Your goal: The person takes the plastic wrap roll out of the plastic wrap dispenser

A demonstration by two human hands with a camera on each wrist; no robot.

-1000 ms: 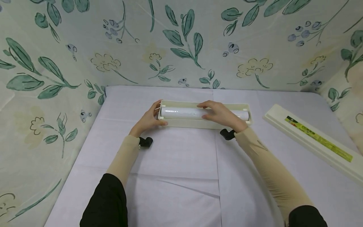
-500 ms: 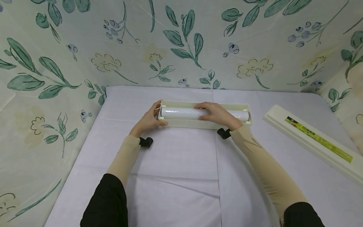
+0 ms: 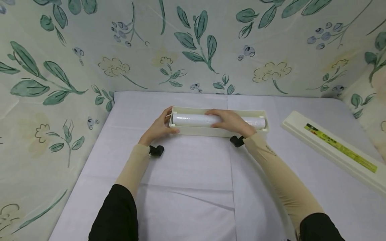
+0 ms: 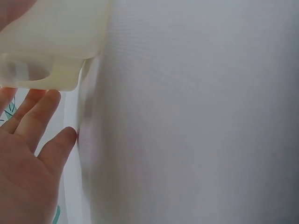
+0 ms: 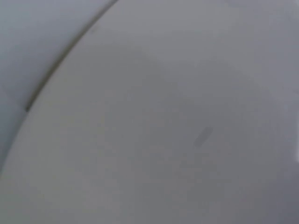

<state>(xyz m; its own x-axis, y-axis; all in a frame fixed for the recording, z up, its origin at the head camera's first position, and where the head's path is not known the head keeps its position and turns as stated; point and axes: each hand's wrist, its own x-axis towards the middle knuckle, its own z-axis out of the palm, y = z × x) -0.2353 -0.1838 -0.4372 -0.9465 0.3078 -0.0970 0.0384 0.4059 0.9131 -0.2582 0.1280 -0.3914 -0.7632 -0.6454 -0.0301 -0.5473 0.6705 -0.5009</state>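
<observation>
A table [image 3: 193, 167] covered in white cloth meets hanging flowered fabric [image 3: 135, 53] along its far edge; the fabric also covers the left side and the far right corner. It is pale, printed with green leaves, blue berries and yellow blossoms. Creases cross the cloth in straight lines, and the table's far corners are rounded.

A cream, open-topped tray [image 3: 205, 131] sits near the far edge, roughly mid-table, with a strip of cloth behind it and a wide stretch between the forearms in front. To its right, apart from it, a long cream lid-like piece [image 3: 331, 152] lies at a slant and runs out of view.

The left hand [image 3: 156, 129] holds the tray's left end, thumb on the near wall and fingers around the end. The right hand [image 3: 230, 121] clasps a roll [image 3: 193, 119] lying lengthwise in the tray, thumb near, fingers over the far side.

The roll is a smooth, glossy white cylinder. The tray is smooth and straight-walled; the left wrist view shows a rounded opening in its end. The lid-like piece carries a yellow-green label [image 3: 340, 148]. Tan sleeves [image 3: 274, 165] cover the forearms. The right wrist view is a blurred pale surface, too indistinct to identify.
</observation>
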